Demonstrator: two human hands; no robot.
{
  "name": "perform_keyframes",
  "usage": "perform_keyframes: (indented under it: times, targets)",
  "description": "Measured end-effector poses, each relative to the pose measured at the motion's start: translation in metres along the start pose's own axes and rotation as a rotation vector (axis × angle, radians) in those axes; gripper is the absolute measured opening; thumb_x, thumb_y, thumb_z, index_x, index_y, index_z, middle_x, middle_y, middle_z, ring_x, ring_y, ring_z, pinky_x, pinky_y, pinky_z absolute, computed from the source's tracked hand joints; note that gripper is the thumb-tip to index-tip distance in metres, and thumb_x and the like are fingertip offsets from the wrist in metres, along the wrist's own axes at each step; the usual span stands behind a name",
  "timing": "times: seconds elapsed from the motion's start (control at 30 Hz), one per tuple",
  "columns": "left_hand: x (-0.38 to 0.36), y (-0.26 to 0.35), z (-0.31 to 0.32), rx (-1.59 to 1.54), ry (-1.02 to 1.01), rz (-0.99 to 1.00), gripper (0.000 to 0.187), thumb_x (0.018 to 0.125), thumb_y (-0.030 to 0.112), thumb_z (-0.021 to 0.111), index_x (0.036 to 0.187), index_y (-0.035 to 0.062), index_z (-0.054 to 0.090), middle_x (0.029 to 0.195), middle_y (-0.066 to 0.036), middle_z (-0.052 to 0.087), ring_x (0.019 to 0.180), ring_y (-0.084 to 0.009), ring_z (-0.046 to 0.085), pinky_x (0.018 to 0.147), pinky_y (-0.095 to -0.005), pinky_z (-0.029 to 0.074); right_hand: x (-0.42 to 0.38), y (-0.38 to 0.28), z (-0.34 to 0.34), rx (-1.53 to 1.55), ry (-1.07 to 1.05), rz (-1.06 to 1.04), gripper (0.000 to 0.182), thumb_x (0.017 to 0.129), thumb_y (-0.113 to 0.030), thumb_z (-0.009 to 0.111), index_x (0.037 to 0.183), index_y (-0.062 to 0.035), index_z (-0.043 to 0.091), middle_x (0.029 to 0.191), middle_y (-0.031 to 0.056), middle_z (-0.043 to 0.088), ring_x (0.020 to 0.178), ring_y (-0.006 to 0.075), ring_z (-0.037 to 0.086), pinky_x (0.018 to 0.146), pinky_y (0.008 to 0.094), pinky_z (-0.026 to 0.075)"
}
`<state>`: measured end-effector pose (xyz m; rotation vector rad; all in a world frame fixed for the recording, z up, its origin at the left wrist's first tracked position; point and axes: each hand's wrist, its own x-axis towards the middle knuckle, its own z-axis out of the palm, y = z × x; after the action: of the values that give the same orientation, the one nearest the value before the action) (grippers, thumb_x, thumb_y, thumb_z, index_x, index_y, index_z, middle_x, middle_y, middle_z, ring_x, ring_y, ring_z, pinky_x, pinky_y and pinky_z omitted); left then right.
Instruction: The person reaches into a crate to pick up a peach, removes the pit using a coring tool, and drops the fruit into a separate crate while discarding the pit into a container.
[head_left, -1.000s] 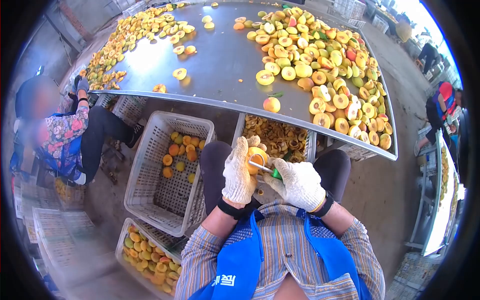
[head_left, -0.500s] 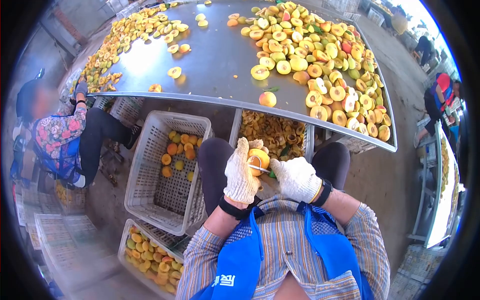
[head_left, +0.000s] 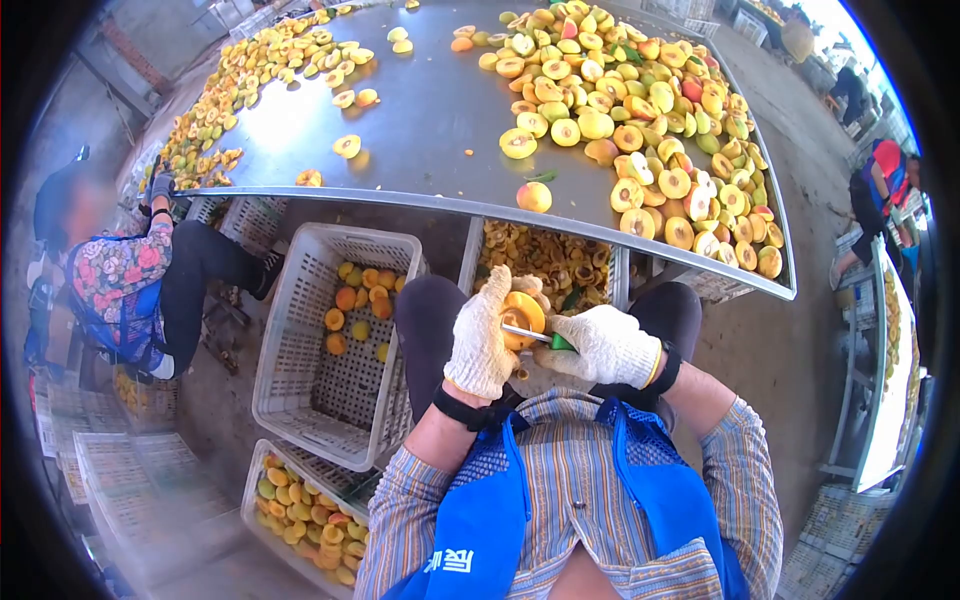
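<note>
Between my knees, my left hand (head_left: 484, 335) in a knitted white glove is closed around a yellow peach (head_left: 524, 311), cut face toward me. My right hand (head_left: 604, 346), gloved the same way, grips the green handle of a pitting knife (head_left: 563, 343). Its narrow metal blade points left and reaches across the cut peach; how deep the tip sits is hard to tell. Below my hands, a crate (head_left: 618, 290) holds peach scraps and pits. On the metal table (head_left: 430, 140) ahead lies a large heap of halved peaches (head_left: 640, 110).
To my left stands a grey plastic crate (head_left: 268, 365) with several whole peaches, and nearer me another crate (head_left: 250, 510) filled with peach halves. A co-worker (head_left: 120, 275) in a floral sleeve sits at the table's left end. Another person (head_left: 885, 195) works at the far right.
My right hand has turned and shifted slightly right and down, showing more of the green handle. The peach has tilted up a little in my left hand, with the blade still across it.
</note>
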<state>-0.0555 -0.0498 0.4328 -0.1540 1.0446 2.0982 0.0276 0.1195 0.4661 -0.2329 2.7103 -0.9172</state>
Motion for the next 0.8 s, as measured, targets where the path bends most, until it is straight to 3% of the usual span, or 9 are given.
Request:
perform_keyframes:
  times: [0.23, 0.3, 0.37, 0.4, 0.47, 0.5, 0.57, 0.63, 0.8]
  targets:
    - [0.010, 0.006, -0.006, -0.170, 0.104, 0.199, 0.051, 0.098, 0.050, 0.058, 0.102, 0.0001, 0.068, 0.088, -0.013, 0.069, 0.080, -0.0228, 0.068, 0.072, -0.0318, 0.056, -0.004, -0.001, 0.009, 0.205, 0.265, 0.092, 0.034, 0.091, -0.035, 0.070, 0.112, -0.0083, 0.066, 0.068, 0.0101, 0.064, 0.062, 0.0262, 0.067, 0.057, 0.0369, 0.050]
    - [0.006, 0.017, -0.002, -0.197, -0.008, 0.264, 0.053, 0.097, 0.053, 0.058, 0.100, 0.0009, 0.068, 0.088, -0.013, 0.070, 0.081, -0.0231, 0.069, 0.074, -0.0324, 0.057, -0.007, -0.006, 0.001, 0.268, 0.270, 0.113, 0.039, 0.092, -0.042, 0.066, 0.109, -0.0072, 0.067, 0.070, 0.0161, 0.065, 0.066, 0.0328, 0.068, 0.063, 0.0390, 0.052]
    - [0.009, 0.028, -0.001, -0.281, -0.072, 0.256, 0.046, 0.099, 0.046, 0.059, 0.101, 0.0011, 0.068, 0.089, -0.012, 0.068, 0.079, -0.0247, 0.068, 0.074, -0.0347, 0.056, -0.007, -0.007, -0.005, 0.478, 0.148, 0.278, 0.039, 0.093, -0.040, 0.066, 0.114, -0.0075, 0.068, 0.066, 0.0129, 0.063, 0.061, 0.0251, 0.066, 0.061, 0.0361, 0.051]
    - [0.020, 0.031, -0.006, 0.286, 0.069, 0.362, 0.042, 0.100, 0.042, 0.059, 0.098, 0.0020, 0.069, 0.085, -0.010, 0.069, 0.076, -0.0231, 0.067, 0.072, -0.0334, 0.054, -0.006, -0.005, -0.003, 0.464, 0.182, 0.278, 0.039, 0.094, -0.038, 0.065, 0.120, -0.0090, 0.068, 0.063, 0.0093, 0.062, 0.057, 0.0193, 0.063, 0.060, 0.0344, 0.049]
    - [0.042, 0.026, -0.018, 1.216, 0.423, 0.661, 0.030, 0.100, 0.031, 0.062, 0.091, 0.0037, 0.072, 0.079, -0.005, 0.069, 0.071, -0.0139, 0.064, 0.065, -0.0289, 0.051, -0.008, -0.003, 0.004, 0.517, 0.179, 0.303, 0.039, 0.094, -0.038, 0.065, 0.121, -0.0098, 0.068, 0.063, 0.0092, 0.062, 0.056, 0.0196, 0.062, 0.060, 0.0348, 0.049]
    - [0.051, 0.027, -0.026, 1.210, 0.430, 0.677, 0.030, 0.100, 0.031, 0.062, 0.091, 0.0037, 0.072, 0.079, -0.005, 0.069, 0.071, -0.0139, 0.064, 0.065, -0.0289, 0.051, -0.005, -0.001, 0.002, 0.566, 0.192, 0.323, 0.040, 0.094, -0.038, 0.065, 0.122, -0.0106, 0.067, 0.063, 0.0092, 0.061, 0.056, 0.0200, 0.061, 0.059, 0.0351, 0.049]
    - [0.044, 0.038, -0.027, 0.295, 0.093, 0.632, 0.033, 0.098, 0.033, 0.064, 0.093, 0.0014, 0.072, 0.086, -0.007, 0.071, 0.076, -0.0151, 0.066, 0.067, -0.0262, 0.053, -0.005, -0.001, 0.007, 0.501, 0.186, 0.342, 0.039, 0.093, -0.039, 0.066, 0.120, -0.0110, 0.068, 0.065, 0.0107, 0.062, 0.058, 0.0230, 0.064, 0.061, 0.0361, 0.050]
    - [0.042, 0.050, -0.025, 0.198, 0.241, 0.507, 0.047, 0.100, 0.045, 0.057, 0.097, -0.0001, 0.069, 0.087, -0.010, 0.070, 0.075, -0.0201, 0.069, 0.064, -0.0324, 0.059, -0.001, -0.004, 0.010, 0.351, 0.223, 0.327, 0.039, 0.092, -0.040, 0.067, 0.117, -0.0107, 0.068, 0.069, 0.0128, 0.065, 0.064, 0.0282, 0.067, 0.064, 0.0378, 0.051]
    - [0.020, 0.067, -0.036, 0.053, 0.137, 0.463, 0.055, 0.100, 0.052, 0.052, 0.100, -0.0007, 0.068, 0.085, -0.012, 0.070, 0.071, -0.0221, 0.070, 0.060, -0.0337, 0.060, 0.013, -0.018, 0.010, 0.283, 0.161, 0.292, 0.042, 0.087, -0.039, 0.071, 0.118, -0.0110, 0.065, 0.080, 0.0131, 0.068, 0.076, 0.0324, 0.069, 0.070, 0.0401, 0.053]
